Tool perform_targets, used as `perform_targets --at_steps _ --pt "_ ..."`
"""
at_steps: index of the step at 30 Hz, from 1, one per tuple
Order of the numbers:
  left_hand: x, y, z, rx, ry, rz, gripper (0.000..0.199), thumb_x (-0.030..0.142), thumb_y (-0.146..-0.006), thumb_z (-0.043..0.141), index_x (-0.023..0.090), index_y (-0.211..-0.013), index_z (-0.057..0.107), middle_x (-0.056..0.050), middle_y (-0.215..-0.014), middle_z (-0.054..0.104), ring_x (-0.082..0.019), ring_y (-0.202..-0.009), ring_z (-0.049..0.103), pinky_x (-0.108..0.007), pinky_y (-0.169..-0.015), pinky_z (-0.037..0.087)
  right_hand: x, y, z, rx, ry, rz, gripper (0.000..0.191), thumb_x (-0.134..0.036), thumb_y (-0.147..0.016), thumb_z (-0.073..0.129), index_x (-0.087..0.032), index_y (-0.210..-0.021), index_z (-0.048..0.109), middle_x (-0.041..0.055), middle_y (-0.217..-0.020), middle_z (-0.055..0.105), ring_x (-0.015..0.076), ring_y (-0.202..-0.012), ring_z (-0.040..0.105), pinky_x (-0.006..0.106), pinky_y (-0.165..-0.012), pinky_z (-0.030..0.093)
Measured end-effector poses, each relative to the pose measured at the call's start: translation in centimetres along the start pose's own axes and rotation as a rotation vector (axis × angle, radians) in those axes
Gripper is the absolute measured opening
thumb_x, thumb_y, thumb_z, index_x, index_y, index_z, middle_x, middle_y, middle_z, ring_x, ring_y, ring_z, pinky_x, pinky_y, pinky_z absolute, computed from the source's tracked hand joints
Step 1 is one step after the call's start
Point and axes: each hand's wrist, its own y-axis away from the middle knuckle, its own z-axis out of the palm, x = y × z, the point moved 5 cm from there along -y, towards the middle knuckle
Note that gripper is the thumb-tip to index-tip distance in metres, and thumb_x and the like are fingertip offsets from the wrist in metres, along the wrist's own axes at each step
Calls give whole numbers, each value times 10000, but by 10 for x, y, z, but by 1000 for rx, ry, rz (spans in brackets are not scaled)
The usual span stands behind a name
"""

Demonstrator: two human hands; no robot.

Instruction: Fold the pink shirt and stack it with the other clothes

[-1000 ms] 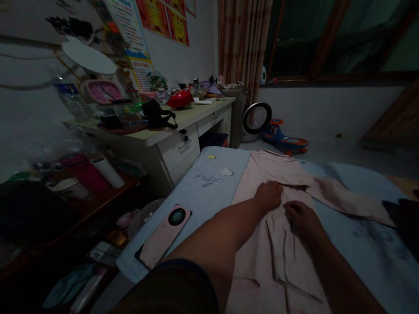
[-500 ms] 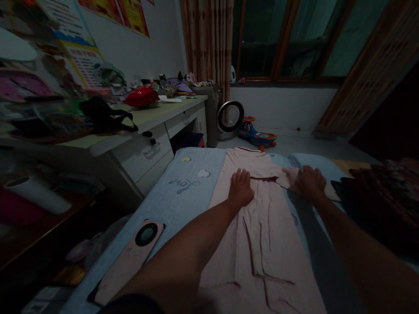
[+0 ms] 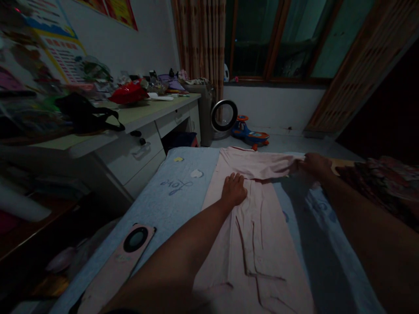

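Observation:
A pink button-up shirt (image 3: 271, 244) with dark piping lies spread on the light blue bed cover (image 3: 163, 205). My left hand (image 3: 234, 190) rests on its upper part, palm down, fingers stretched forward over the cloth. Out to the right, my right hand (image 3: 316, 165) grips the end of the shirt's sleeve (image 3: 273, 165), which is drawn nearly straight across. The fingers of that hand are closed, and the cuff inside them is mostly hidden. A pink phone (image 3: 113, 272) with a round black camera ring lies left of my left forearm.
Dark, patterned folded cloth (image 3: 379, 183) is heaped at the right. A cluttered desk (image 3: 147, 111) runs along the left wall. Beyond the bed stand a front-loading washing machine with its round door (image 3: 224, 115) swung out and a blue ride-on toy (image 3: 250, 132).
My right hand has pulled the sleeve outward and up, so it now lies straighter and flatter. My left hand stays on the shirt. The view has turned slightly right.

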Motion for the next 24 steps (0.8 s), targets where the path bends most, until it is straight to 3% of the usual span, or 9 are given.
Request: perform_targets --at_steps 4,7,10,15,18,20,22,24 --pt "0 -1 2 -36 28 -1 573 341 -903 458 211 -1459 397 -112 -1506 417 -309 -1392 329 -480 -1117 254 -26 2 -14 -306 300 18 241 -288 -856 596 -60 -883 668 238 -940 667 233 -857 593 336 -688 309" --pt "0 -1 2 -73 43 8 582 351 -904 468 274 -1474 379 -114 -1520 391 -334 -1401 312 -502 -1100 252 -55 12 -29 -349 446 32 333 -296 -905 520 -54 -1106 629 269 -1068 652 241 -879 598 329 -662 300" --pt "0 -1 1 -88 74 14 558 349 -908 464 281 -1458 410 -124 -1527 374 -350 -1406 298 -516 -1099 240 -88 19 -36 -341 461 3 344 -282 -902 512 -85 -1165 614 228 -1117 648 237 -921 601 311 -672 319" --pt "-3 -5 0 -121 217 -16 562 302 -866 528 255 -1423 460 -119 -1529 370 -344 -1425 267 -523 -1131 205 -142 47 -30 -429 412 -114 346 -293 -823 618 -151 -1139 625 136 -1093 654 218 -915 612 275 -700 386" --pt "-9 -9 -9 -89 429 -109 568 200 -794 580 191 -1358 520 -137 -1531 356 -305 -1439 250 -469 -1159 200 -172 83 -21 -508 367 -209 343 -284 -798 639 -161 -1118 617 133 -1084 651 231 -926 620 278 -706 406" --pt "-12 -8 -20 -15 677 -188 486 172 -786 565 164 -1272 573 -145 -1479 418 -268 -1401 327 -412 -1138 272 -186 110 -12 -578 307 -251 342 -291 -791 648 -163 -1106 613 138 -1075 656 239 -913 630 283 -703 416" --pt "-13 1 -28 7 988 -284 350 200 -828 519 164 -1164 612 -130 -1326 554 -231 -1263 488 -362 -1051 390 -196 136 -2 -646 221 -305 345 -256 -775 658 -156 -1102 615 142 -1070 665 247 -926 638 288 -728 430" --pt "-10 19 -32 -62 1280 -401 280 272 -882 473 173 -1108 605 -95 -1110 645 -195 -1040 609 -325 -912 482 -199 159 4 -713 71 -353 383 -209 -764 661 -154 -1139 606 131 -1080 676 242 -969 639 285 -778 446"
